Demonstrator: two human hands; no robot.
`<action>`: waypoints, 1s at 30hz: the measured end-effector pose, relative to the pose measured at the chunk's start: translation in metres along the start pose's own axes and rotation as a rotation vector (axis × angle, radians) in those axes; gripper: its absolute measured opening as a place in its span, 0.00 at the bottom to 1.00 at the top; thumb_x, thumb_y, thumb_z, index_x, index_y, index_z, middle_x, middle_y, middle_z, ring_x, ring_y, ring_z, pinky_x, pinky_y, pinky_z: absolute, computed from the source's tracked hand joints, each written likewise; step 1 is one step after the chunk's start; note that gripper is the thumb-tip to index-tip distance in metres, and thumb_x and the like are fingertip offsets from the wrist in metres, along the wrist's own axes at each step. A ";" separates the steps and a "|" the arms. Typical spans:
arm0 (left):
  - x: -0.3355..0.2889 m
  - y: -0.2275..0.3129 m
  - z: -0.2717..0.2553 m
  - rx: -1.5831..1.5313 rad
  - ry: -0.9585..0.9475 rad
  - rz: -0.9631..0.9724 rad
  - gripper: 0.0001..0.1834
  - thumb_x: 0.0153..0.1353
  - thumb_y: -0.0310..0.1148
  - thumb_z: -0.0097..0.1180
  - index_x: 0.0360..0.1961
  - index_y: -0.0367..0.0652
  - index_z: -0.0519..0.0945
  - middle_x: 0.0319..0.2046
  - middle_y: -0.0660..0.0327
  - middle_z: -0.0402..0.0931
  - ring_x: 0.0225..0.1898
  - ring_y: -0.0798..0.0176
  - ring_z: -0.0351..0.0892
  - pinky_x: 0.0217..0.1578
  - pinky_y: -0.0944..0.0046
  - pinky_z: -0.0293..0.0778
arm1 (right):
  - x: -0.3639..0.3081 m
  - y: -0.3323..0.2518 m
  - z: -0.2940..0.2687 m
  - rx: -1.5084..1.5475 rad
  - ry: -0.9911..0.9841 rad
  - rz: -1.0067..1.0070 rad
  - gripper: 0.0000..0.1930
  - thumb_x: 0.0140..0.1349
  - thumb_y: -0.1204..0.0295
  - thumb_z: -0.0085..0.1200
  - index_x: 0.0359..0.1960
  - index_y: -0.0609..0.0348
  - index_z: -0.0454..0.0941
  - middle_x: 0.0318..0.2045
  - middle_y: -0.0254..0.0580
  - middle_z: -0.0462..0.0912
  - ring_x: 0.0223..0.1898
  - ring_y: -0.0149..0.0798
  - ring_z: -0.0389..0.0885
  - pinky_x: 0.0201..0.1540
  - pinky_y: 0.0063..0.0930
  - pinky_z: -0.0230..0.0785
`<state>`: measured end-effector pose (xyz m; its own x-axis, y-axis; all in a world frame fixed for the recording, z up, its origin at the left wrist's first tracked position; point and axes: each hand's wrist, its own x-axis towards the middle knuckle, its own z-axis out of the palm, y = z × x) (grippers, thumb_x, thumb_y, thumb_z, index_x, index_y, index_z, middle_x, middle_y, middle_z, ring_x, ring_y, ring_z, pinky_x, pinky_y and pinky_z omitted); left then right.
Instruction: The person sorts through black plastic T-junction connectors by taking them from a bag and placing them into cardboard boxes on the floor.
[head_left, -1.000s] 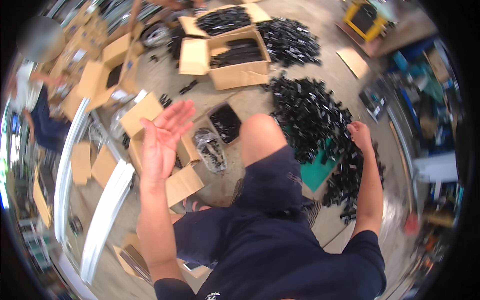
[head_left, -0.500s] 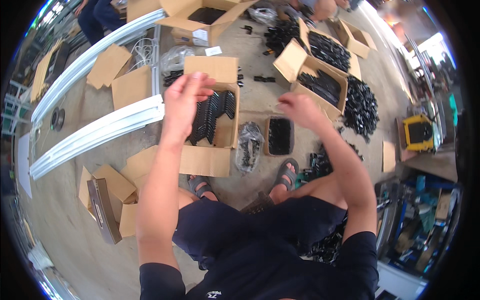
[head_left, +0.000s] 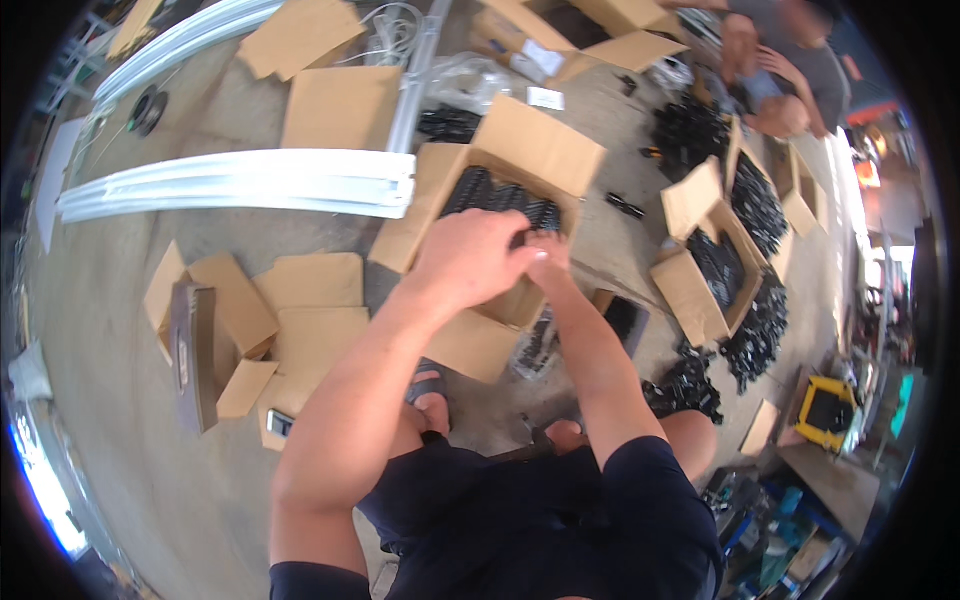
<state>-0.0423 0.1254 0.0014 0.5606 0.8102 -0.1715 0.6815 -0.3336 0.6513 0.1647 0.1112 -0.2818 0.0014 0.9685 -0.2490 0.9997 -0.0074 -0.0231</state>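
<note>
An open cardboard box [head_left: 538, 150] stands in front of me, with rows of black ridged parts [head_left: 500, 198] packed inside. Over its near half my left hand [head_left: 475, 258] and my right hand [head_left: 546, 254] meet. The left fingers curl down and its thumb reaches across to the right hand. My right fingers are bent too, close against the left thumb. Whatever they grip is hidden beneath them. Beside my right forearm are a clear plastic bag [head_left: 535, 350] of small parts and a small container [head_left: 628, 325] of black pieces, partly covered.
White metal profiles [head_left: 240, 183] lie to the left, above flattened cardboard [head_left: 318, 330]. To the right stands another box [head_left: 700, 290] of black parts, beside a loose black heap [head_left: 757, 335]. Another person [head_left: 790, 70] crouches at the far right. A phone [head_left: 280, 423] lies near my left arm.
My hands, apart before, have come together over the box. The left one was spread above the box's left side, the right one near the small container. The view has turned.
</note>
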 end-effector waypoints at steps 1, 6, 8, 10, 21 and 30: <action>-0.003 -0.006 -0.006 -0.021 -0.001 -0.028 0.21 0.60 0.49 0.64 0.46 0.45 0.86 0.38 0.50 0.86 0.43 0.45 0.85 0.42 0.49 0.79 | 0.006 -0.007 0.003 -0.051 -0.092 -0.024 0.16 0.67 0.64 0.48 0.47 0.58 0.83 0.51 0.48 0.84 0.59 0.47 0.78 0.64 0.47 0.65; -0.005 0.003 0.000 0.050 -0.129 0.021 0.15 0.55 0.50 0.65 0.34 0.51 0.89 0.34 0.54 0.86 0.41 0.48 0.87 0.41 0.46 0.81 | 0.018 -0.003 0.047 -0.087 -0.143 -0.170 0.20 0.62 0.60 0.55 0.49 0.62 0.81 0.48 0.54 0.84 0.53 0.53 0.82 0.58 0.49 0.72; -0.021 -0.004 0.013 0.075 -0.123 -0.097 0.23 0.50 0.52 0.71 0.33 0.41 0.89 0.33 0.52 0.87 0.41 0.48 0.88 0.42 0.51 0.82 | -0.012 -0.065 0.060 -0.052 -0.214 -0.212 0.20 0.61 0.60 0.55 0.49 0.62 0.81 0.47 0.55 0.84 0.52 0.54 0.82 0.57 0.49 0.72; -0.001 0.000 0.003 0.178 -0.091 -0.031 0.24 0.49 0.53 0.71 0.32 0.41 0.89 0.32 0.52 0.87 0.40 0.48 0.88 0.41 0.51 0.81 | -0.006 -0.073 0.031 -0.068 -0.194 -0.135 0.20 0.60 0.61 0.56 0.49 0.61 0.80 0.46 0.55 0.84 0.52 0.54 0.82 0.57 0.49 0.72; 0.017 0.030 0.045 0.202 0.023 0.150 0.20 0.52 0.52 0.68 0.33 0.45 0.90 0.33 0.55 0.87 0.39 0.49 0.87 0.35 0.52 0.80 | -0.053 -0.053 -0.007 -0.121 -0.188 -0.045 0.22 0.56 0.63 0.59 0.52 0.60 0.79 0.43 0.59 0.85 0.48 0.58 0.83 0.53 0.51 0.75; 0.017 0.001 0.038 0.240 -0.042 -0.057 0.24 0.47 0.53 0.72 0.35 0.43 0.90 0.36 0.53 0.88 0.42 0.51 0.87 0.39 0.53 0.80 | -0.064 0.018 -0.081 0.345 0.350 -0.192 0.16 0.56 0.68 0.58 0.40 0.70 0.76 0.34 0.57 0.84 0.36 0.60 0.84 0.43 0.49 0.77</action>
<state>-0.0141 0.1201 -0.0291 0.5337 0.8119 -0.2366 0.8019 -0.3971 0.4463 0.1843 0.0695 -0.1883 -0.1145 0.9852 0.1277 0.9169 0.1543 -0.3682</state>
